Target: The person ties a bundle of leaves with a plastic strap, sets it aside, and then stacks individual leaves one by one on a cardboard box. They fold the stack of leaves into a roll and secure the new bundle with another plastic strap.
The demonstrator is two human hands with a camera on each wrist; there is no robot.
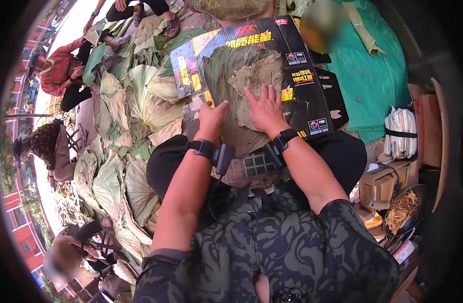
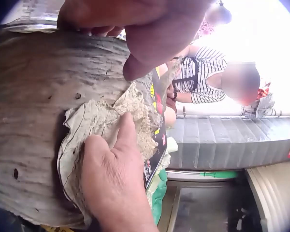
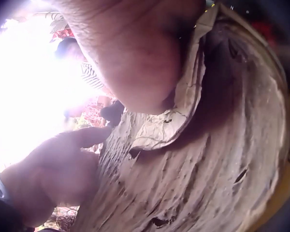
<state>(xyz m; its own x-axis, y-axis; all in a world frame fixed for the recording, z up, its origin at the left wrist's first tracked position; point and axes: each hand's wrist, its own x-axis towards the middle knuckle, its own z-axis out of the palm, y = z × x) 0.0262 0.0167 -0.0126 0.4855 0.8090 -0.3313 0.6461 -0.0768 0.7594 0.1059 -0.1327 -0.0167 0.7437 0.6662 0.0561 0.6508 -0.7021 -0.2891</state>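
A large dried leaf (image 1: 219,73), grey-green and veined, lies over a black printed cardboard sheet (image 1: 309,65) in front of the person's lap. On top of it is a paler, crumpled piece of dried leaf (image 1: 259,73). The right hand (image 1: 266,111) presses this piece with spread, straight fingers. At the large leaf's left edge the left hand (image 1: 211,121) grips the rim, thumb stretched over toward the right. In the left wrist view, the left hand's fingertips curl at the rim, and the crumpled piece (image 2: 101,118) sits under the right hand (image 2: 116,183).
Many dried leaves (image 1: 120,187) cover the ground to the left, where several people sit. A green sheet (image 1: 367,76) spreads at the right. Nearer stand a tied stack of papers (image 1: 400,134), cardboard boxes (image 1: 383,187) and a dark pan of brown dried pieces (image 1: 403,212).
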